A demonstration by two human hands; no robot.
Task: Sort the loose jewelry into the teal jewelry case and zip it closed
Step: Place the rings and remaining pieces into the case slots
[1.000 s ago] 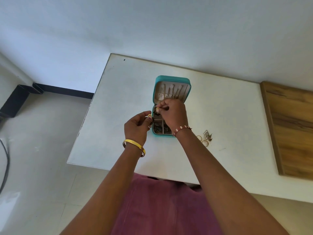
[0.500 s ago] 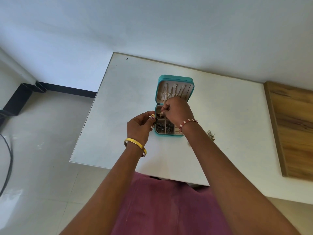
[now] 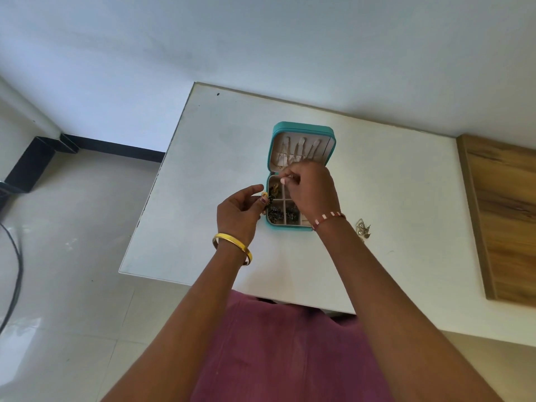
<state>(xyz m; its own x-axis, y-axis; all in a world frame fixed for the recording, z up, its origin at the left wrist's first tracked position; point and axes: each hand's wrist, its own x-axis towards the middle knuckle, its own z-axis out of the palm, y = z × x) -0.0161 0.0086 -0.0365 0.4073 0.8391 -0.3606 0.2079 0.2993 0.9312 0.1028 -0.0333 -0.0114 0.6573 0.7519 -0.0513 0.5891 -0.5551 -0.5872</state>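
The teal jewelry case (image 3: 301, 127) lies open on the white table (image 3: 220, 158), lid propped up at the back with thin chains hanging inside. Its lower tray has beige compartments holding dark and gold pieces. My left hand (image 3: 239, 211) hovers at the case's left edge and pinches a small gold earring (image 3: 264, 194) between thumb and finger. My right hand (image 3: 311, 188) is over the tray with curled fingers, fingertips pinched together above the upper left compartment; what they hold is too small to see. Loose jewelry (image 3: 362, 227) lies on the table right of the case.
A wooden board (image 3: 504, 216) lies along the table's right side. The table's left edge drops to a pale tiled floor, where a black cable (image 3: 16, 268) runs. A white wall stands behind the table. My pink clothing shows below the near edge.
My right hand has moved slightly back over the tray toward the upper left compartment. My left hand keeps its pinch on the gold earring beside the case.
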